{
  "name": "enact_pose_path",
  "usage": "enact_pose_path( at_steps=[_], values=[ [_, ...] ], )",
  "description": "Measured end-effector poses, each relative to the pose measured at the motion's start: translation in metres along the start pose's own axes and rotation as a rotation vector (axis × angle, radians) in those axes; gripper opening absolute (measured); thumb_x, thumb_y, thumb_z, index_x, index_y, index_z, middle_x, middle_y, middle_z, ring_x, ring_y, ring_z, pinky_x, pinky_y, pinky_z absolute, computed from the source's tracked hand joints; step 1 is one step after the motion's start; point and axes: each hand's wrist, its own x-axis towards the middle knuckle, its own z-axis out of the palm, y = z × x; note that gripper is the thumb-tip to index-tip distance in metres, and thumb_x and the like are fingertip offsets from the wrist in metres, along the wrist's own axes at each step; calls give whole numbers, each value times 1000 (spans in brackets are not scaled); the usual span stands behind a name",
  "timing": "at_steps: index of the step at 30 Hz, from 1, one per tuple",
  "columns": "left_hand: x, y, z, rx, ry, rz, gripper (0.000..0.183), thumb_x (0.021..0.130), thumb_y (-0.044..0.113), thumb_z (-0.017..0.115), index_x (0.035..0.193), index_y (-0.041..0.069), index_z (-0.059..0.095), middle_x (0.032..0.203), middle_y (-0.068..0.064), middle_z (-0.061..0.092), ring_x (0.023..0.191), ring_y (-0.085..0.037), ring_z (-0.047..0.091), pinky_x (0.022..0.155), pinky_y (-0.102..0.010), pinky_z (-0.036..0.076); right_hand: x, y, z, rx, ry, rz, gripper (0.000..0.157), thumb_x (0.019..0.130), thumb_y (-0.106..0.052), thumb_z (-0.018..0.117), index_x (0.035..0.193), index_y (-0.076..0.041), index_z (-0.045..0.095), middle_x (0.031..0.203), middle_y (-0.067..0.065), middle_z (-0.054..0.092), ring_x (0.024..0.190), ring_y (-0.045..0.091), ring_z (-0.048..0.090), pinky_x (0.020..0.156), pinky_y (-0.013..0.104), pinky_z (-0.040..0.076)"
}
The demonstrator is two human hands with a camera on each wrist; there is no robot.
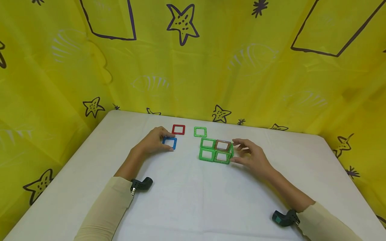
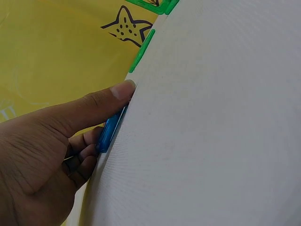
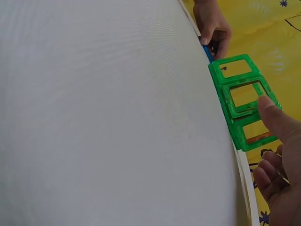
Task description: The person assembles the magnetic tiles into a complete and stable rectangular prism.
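Note:
My left hand (image 1: pixel 155 141) pinches a blue square magnetic tile (image 1: pixel 175 144), fingers at its far edge and thumb at its near edge. In the left wrist view, the thumb lies along one side of this tile (image 2: pixel 110 132), close over the table. Right of centre, green magnetic tiles (image 1: pixel 214 156) and one brown tile (image 1: pixel 223 140) sit joined in a two-by-two block. A green tile (image 1: pixel 232 150) stands at the block's right side. My right hand (image 1: pixel 251 156) holds that side between thumb and forefinger; the right wrist view shows the thumb (image 3: pixel 267 103) against a green frame.
Behind the blue tile lies a loose red square tile (image 1: pixel 178 125). A loose green one (image 1: pixel 200 136) is beside it, just behind the block. All rest on a white-covered table (image 1: pixel 181 197), with a yellow patterned curtain (image 1: pixel 193 67) along its back and sides.

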Motion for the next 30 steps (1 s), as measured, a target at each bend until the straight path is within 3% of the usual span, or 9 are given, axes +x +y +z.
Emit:
enact_pose_path(
  at_steps=[6,13,19,30],
  values=[
    [-1,3,1,-8,18,11,51,82,25,93,127,8,76,118,-10,63,108,-30,54,93,-41,49,1,3,2,54,-38,31,64,86,-13,89,145,-9,62,128,11,67,112,28,62,92,24,53],
    [0,9,4,-69,43,42,53,82,23,93,127,4,71,114,-10,67,106,-30,58,93,-41,51,1,0,2,93,-43,75,61,88,-13,88,144,-9,64,125,13,68,105,30,67,90,26,55],
    [1,15,7,-134,34,96,54,82,21,92,125,0,68,116,-11,69,109,-30,62,101,-44,52,2,-1,3,102,-41,62,59,89,-10,86,143,-5,64,123,15,68,107,32,67,93,29,55],
    [4,23,14,-205,17,198,50,80,15,92,119,-2,67,108,-12,70,102,-28,67,98,-43,56,6,2,6,158,-54,66,60,87,-6,86,142,-4,63,124,18,68,105,32,69,91,26,56]
  ],
)
